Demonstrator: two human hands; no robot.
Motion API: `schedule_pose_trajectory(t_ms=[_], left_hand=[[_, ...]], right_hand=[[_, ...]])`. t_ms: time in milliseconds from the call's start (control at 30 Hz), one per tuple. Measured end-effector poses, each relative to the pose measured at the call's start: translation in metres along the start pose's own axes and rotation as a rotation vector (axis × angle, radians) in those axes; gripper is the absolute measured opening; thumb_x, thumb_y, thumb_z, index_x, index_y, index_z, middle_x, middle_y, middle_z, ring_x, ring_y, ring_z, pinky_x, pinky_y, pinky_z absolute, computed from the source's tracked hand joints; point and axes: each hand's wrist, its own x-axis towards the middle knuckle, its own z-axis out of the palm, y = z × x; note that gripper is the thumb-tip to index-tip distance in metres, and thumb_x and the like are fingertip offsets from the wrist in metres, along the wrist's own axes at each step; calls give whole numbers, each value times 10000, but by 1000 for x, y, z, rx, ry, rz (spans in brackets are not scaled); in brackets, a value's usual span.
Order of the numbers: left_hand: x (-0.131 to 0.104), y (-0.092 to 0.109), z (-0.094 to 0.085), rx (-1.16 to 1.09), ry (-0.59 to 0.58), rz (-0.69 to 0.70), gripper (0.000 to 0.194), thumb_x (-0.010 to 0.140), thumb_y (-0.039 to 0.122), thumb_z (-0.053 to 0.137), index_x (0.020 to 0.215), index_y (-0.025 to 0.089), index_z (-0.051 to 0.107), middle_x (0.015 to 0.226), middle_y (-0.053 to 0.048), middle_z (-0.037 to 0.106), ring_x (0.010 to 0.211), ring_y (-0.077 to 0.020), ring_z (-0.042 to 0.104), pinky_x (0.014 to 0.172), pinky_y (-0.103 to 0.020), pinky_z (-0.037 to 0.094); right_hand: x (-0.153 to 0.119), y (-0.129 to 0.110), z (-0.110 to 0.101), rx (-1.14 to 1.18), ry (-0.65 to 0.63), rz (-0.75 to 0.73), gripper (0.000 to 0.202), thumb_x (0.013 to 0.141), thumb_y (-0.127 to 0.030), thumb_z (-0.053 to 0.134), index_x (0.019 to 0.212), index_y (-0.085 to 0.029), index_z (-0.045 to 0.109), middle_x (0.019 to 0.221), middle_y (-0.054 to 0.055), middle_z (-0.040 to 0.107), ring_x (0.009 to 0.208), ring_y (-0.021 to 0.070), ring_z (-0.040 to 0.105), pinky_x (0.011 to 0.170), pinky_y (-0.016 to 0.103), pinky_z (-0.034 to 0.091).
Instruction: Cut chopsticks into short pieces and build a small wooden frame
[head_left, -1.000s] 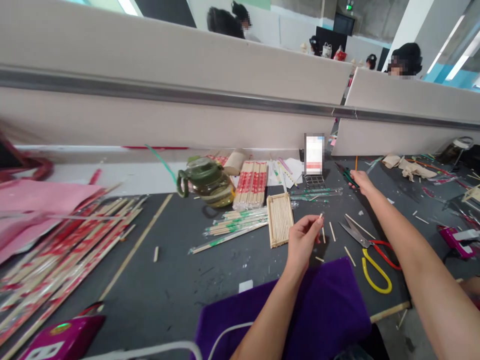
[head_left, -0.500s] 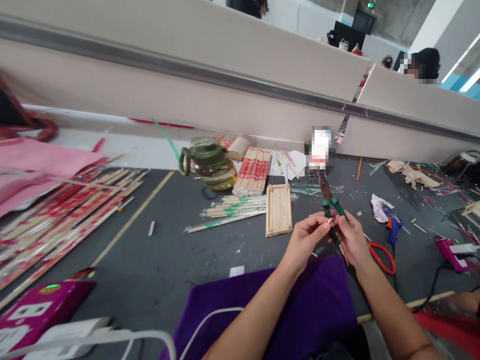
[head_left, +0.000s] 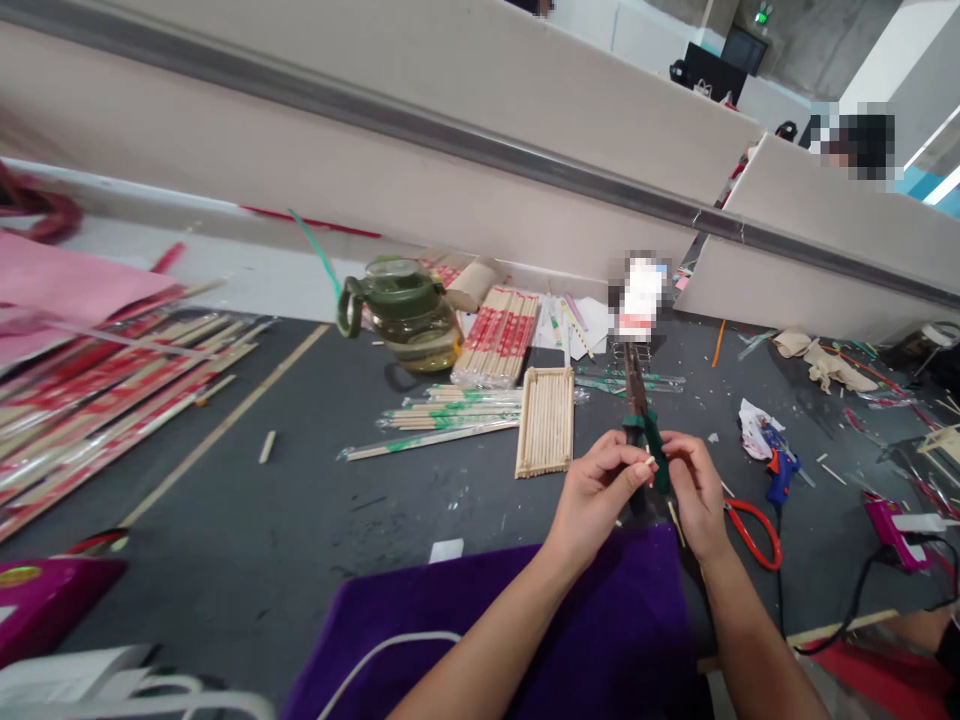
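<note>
L hand (head_left: 600,490) pinched a short stick (head_left: 649,461), approx. 10 o'clock from R hand (head_left: 697,490), fingers half-curled at pliers (head_left: 635,385) handles; stick prob. was light, stiff, snappable, best held near one end.

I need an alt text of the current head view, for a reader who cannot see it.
A person's left hand pinches a short pale stick piece, while the right hand holds green-handled pliers close beside it. On the dark table, to the left, lie a panel of sticks, wrapped sticks and a green-lidded jug.
</note>
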Motion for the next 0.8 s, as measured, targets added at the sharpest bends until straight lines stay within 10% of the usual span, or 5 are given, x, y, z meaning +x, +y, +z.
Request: schedule_pose_trajectory(t_ms=[100,233,533,800], left_hand=[[1,0,0,10,0,3,253,851,426,769,744,197,778,847,-43,608,816,-165,574,743,-267,450],[1,1,1,32,-26,-47,304,844,470,764,729,189,777,812,-44,602,787,-164,564,716,-262,464],[-5,14,4,111,-68,14,297,868,473,731,754,209,805,767,-43,602,722,-155,549,654,-249,471],[-9,18,7,169,-192,68,174,897,331,707,803,224,808,1013,-100,747,1007,-254,690,918,-354,512]], right_hand=[[-5,-1,4,8,-229,1,563,867,-554,682,1307,-266,479,1459,137,462,1338,290,535,1034,426,521],[-9,-2,13,-211,-180,14,832,670,-410,860,1326,-265,370,1433,150,430,1392,320,469,1127,508,448],[-3,-7,12,-325,-118,-179,696,674,-257,762,1276,-253,411,1313,133,458,1353,312,469,1103,535,454],[-2,-6,14,185,-52,121,429,792,-296,688,1212,-240,624,1244,115,671,1179,284,643,1058,474,511]])
